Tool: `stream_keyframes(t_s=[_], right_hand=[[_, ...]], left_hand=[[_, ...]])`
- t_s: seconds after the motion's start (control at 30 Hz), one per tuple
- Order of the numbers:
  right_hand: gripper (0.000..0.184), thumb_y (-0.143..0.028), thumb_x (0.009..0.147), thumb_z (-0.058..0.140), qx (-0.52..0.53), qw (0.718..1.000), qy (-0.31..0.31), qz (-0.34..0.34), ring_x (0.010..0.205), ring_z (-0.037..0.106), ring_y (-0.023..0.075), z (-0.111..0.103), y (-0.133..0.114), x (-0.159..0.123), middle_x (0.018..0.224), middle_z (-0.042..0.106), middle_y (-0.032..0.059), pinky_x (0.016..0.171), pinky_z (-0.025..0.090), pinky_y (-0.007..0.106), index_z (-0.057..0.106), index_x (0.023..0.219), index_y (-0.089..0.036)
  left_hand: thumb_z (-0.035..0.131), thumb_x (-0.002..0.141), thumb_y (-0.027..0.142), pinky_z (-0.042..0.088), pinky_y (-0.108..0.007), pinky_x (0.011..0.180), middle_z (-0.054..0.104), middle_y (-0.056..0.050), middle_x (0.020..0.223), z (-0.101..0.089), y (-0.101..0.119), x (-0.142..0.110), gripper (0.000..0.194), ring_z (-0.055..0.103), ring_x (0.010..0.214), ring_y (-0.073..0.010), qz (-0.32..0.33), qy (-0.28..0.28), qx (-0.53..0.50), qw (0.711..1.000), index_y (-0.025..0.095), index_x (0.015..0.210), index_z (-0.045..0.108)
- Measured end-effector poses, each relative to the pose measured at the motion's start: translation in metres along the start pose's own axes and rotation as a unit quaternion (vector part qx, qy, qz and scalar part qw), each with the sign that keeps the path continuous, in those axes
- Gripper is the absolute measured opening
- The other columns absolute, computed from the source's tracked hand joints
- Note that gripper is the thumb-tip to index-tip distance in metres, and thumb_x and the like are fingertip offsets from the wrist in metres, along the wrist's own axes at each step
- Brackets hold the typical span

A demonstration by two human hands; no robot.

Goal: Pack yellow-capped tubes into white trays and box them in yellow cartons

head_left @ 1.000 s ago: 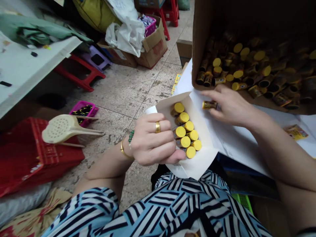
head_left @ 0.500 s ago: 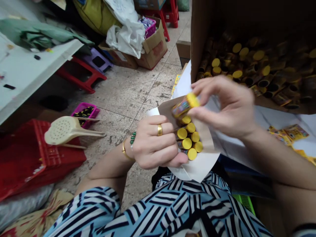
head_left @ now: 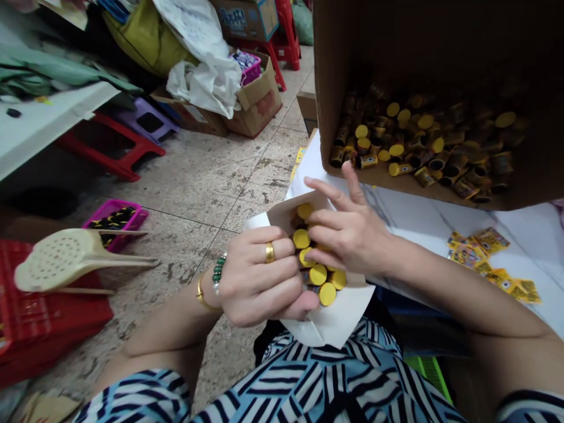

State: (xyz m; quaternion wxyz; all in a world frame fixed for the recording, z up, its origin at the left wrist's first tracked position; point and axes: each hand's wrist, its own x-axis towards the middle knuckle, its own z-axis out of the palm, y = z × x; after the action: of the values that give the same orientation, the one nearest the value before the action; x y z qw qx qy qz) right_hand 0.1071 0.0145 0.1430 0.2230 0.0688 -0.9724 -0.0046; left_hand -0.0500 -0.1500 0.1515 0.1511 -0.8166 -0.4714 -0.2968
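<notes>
My left hand (head_left: 264, 276), with a ring and bracelets at the wrist, is closed around the side of a small open carton (head_left: 339, 323), white outside and brownish inside. Several small tubes with yellow caps (head_left: 318, 274) stand packed in it, caps facing up. Over the carton's right side lies my right hand (head_left: 356, 232), its fingers spread. Two fingers stick up and outward, while the others rest on the caps and hide some of them. No tube shows lifted in that hand.
A large cardboard box (head_left: 325, 106) on its side holds many loose yellow-capped tubes (head_left: 400, 169). Yellow printed packets (head_left: 480, 249) lie on the marble-patterned table (head_left: 445, 220). A cream stool (head_left: 66, 258), a red crate (head_left: 83, 320) and a pink basket (head_left: 138, 220) stand at left.
The tube my right hand held above the carton has left its fingers. That hand came down to the left onto the caps and spread. The view shifted, showing more of the large box.
</notes>
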Motion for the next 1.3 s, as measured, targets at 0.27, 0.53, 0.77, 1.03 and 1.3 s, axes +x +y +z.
stream_keyframes(t_s=[0.27, 0.53, 0.77, 1.03, 1.3], right_hand=[[0.027, -0.032, 0.099, 0.054, -0.12, 0.946, 0.004, 0.302, 0.097, 0.066, 0.0236, 0.028, 0.139, -0.061, 0.094, 0.072, 0.0132, 0.085, 0.048, 0.037, 0.071, 0.085, -0.017], [0.027, -0.03, 0.088, 0.072, 0.086, 0.952, 0.145, 0.255, 0.1, 0.066, 0.0218, 0.007, 0.096, -0.033, 0.12, 0.065, 0.0098, 0.085, 0.056, 0.034, 0.075, 0.114, -0.021], [0.028, -0.026, 0.096, 0.068, 0.325, 0.932, 0.137, 0.081, 0.093, 0.073, 0.0125, -0.006, 0.007, -0.001, 0.112, 0.077, 0.0024, 0.073, 0.06, 0.022, 0.07, 0.123, -0.02], [0.037, -0.041, 0.104, 0.055, 0.12, 0.988, 0.024, 0.1, 0.101, 0.073, 0.0154, 0.023, 0.0, -0.007, 0.143, 0.064, 0.0065, 0.075, 0.057, 0.025, 0.066, 0.135, -0.026], [0.031, -0.037, 0.1, 0.055, 0.118, 0.98, 0.028, 0.161, 0.083, 0.065, 0.0142, 0.011, 0.006, -0.004, 0.111, 0.071, 0.004, 0.064, 0.044, 0.027, 0.064, 0.123, -0.019]], left_hand=[[0.067, 0.091, 0.041, 0.035, -0.033, 0.048, 0.046, 0.001, 0.048, 0.002, -0.011, -0.004, 0.048, 0.045, 0.047, -0.013, 0.094, 0.033, -0.003, 0.995, 0.02, 0.052, 0.049], [0.064, 0.091, 0.045, 0.029, -0.035, 0.046, 0.041, 0.003, 0.046, 0.006, -0.01, -0.003, 0.052, 0.041, 0.045, -0.0115, 0.079, 0.049, 0.001, 0.996, 0.021, 0.05, 0.042], [0.066, 0.09, 0.04, 0.03, -0.035, 0.048, 0.045, 0.003, 0.045, 0.011, -0.005, 0.0, 0.047, 0.043, 0.046, -0.0126, 0.067, 0.071, -0.046, 0.994, 0.02, 0.051, 0.048], [0.058, 0.093, 0.035, 0.03, -0.034, 0.053, 0.045, 0.002, 0.047, 0.021, -0.011, -0.005, 0.041, 0.041, 0.049, -0.0131, 0.033, 0.071, -0.068, 0.995, 0.02, 0.056, 0.047], [0.062, 0.092, 0.036, 0.031, -0.034, 0.052, 0.045, 0.002, 0.048, 0.024, -0.013, -0.006, 0.042, 0.044, 0.049, -0.0131, 0.059, 0.079, -0.079, 0.992, 0.02, 0.056, 0.047]])
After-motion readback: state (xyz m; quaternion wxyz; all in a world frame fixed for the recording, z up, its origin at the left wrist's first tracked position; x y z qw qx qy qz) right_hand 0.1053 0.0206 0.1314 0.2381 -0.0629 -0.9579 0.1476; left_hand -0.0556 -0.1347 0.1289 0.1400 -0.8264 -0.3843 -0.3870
